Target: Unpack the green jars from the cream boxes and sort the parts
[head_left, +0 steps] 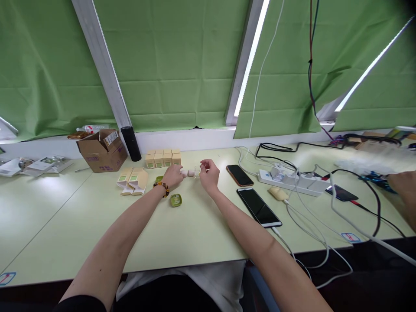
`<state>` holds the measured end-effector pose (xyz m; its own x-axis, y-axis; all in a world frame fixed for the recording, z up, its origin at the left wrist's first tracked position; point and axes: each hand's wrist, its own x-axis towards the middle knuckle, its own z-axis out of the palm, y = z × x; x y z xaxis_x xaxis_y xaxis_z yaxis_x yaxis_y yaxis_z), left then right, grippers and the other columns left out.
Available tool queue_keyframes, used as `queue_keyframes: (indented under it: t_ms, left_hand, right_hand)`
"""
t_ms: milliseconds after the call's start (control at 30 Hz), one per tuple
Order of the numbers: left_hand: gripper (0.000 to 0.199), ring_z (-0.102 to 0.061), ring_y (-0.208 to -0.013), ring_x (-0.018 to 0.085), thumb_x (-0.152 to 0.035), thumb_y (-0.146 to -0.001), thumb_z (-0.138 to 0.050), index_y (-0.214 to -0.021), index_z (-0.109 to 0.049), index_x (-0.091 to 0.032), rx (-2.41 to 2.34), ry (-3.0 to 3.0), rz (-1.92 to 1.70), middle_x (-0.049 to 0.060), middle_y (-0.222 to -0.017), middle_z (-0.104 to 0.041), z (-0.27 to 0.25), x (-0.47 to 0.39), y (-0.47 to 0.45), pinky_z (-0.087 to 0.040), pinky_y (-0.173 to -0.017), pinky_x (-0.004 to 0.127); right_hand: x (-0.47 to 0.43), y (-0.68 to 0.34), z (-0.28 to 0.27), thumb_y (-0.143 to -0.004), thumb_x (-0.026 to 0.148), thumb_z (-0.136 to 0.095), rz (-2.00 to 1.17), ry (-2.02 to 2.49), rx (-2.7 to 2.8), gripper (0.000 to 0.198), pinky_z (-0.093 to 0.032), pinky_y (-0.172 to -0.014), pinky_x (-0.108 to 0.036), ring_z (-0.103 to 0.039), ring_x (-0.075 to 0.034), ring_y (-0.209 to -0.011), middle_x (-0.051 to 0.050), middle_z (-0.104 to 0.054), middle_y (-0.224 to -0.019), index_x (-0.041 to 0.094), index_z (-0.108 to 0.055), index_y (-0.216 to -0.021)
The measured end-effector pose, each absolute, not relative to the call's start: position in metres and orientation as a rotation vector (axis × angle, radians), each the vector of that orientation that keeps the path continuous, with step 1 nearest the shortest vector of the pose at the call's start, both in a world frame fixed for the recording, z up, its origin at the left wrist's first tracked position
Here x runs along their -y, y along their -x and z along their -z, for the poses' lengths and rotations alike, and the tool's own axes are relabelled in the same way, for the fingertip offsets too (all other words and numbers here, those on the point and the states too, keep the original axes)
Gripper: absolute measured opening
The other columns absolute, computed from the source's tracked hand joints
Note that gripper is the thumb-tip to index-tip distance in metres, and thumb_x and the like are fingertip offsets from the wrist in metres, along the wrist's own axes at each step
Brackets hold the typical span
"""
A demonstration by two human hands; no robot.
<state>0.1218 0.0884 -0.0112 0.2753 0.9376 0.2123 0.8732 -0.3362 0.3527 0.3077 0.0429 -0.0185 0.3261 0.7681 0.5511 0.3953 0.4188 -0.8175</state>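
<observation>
My left hand (173, 176), with a beaded bracelet at its wrist, reaches over the table, its fingers closed at a small pale pink piece. Another small pale pink piece (191, 173) lies between my two hands. A small clear plastic piece (196, 169) is pinched in the fingers of my right hand (209, 174). Nearer to me is a small green square case (176, 200); a second green case (159, 178) is partly hidden behind my left hand. To the left stand two opened cream boxes (132, 181), and behind my left hand a row of several small closed boxes (163, 159).
Two phones (239, 175) (260, 207) lie right of my hands. Beyond them are a white power strip (292, 182), a cream mouse-shaped device (278, 193) and tangled cables. A cardboard box (103, 152) and black cylinder (131, 144) stand back left. Another person's hand (404, 186) is far right.
</observation>
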Motion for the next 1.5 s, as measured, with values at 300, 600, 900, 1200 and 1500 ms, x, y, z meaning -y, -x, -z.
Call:
queue_keyframes:
  t_ms: [300,600,900,1200,1500]
  left_hand:
    - [0.05,-0.054,-0.129,0.041,-0.034,-0.072,-0.076,-0.12,-0.078,-0.02,-1.769,-2.487,-0.28,0.015,-0.12,-0.075,-0.005,-0.084,-0.09,-0.042,-0.103,0.049]
    - [0.03,-0.05,-0.128,0.039,-0.043,-0.08,-0.071,-0.102,-0.081,-0.025,-1.747,-2.535,-0.207,0.013,-0.122,-0.071,0.009,-0.082,-0.095,-0.036,-0.102,0.049]
    - [0.028,-0.05,-0.13,0.039,-0.034,-0.083,-0.068,-0.105,-0.078,-0.021,-1.866,-2.436,-0.302,0.017,-0.124,-0.069,0.012,-0.092,-0.095,-0.037,-0.104,0.049]
    - [0.032,-0.05,-0.132,0.038,-0.036,-0.088,-0.064,-0.116,-0.074,-0.024,-1.819,-2.414,-0.495,0.013,-0.127,-0.069,-0.012,-0.075,-0.083,-0.037,-0.108,0.051]
    - [0.018,-0.056,-0.126,0.03,-0.025,-0.096,-0.055,-0.108,-0.068,-0.024,-1.659,-2.366,-1.048,0.006,-0.119,-0.073,-0.023,0.01,-0.052,-0.043,-0.11,0.05]
  right_hand:
    - [-0.017,-0.288,0.024,-0.088,0.024,-0.053,-0.435,1.134,1.401,0.019,-0.048,-0.068,-0.033,-0.062,-0.019,-0.071,-0.003,-0.072,-0.093,0.024,-0.066,-0.102]
    - [-0.021,-0.292,0.038,-0.091,0.026,-0.051,-0.367,1.183,1.545,0.02,-0.048,-0.07,-0.034,-0.065,-0.019,-0.071,-0.003,-0.074,-0.094,0.024,-0.066,-0.104]
    - [-0.021,-0.295,0.038,-0.092,0.023,-0.051,-0.294,1.232,1.632,0.021,-0.049,-0.074,-0.035,-0.067,-0.02,-0.073,-0.003,-0.076,-0.099,0.025,-0.066,-0.107]
    - [-0.016,-0.295,0.035,-0.088,0.018,-0.058,-0.375,1.216,1.846,0.015,-0.047,-0.072,-0.032,-0.064,-0.018,-0.074,-0.002,-0.076,-0.094,0.025,-0.069,-0.097]
    - [0.005,-0.294,0.02,-0.068,0.036,-0.093,-0.948,0.884,2.313,0.074,-0.054,-0.076,-0.033,-0.065,-0.021,-0.091,-0.008,-0.068,-0.123,0.026,-0.06,-0.133]
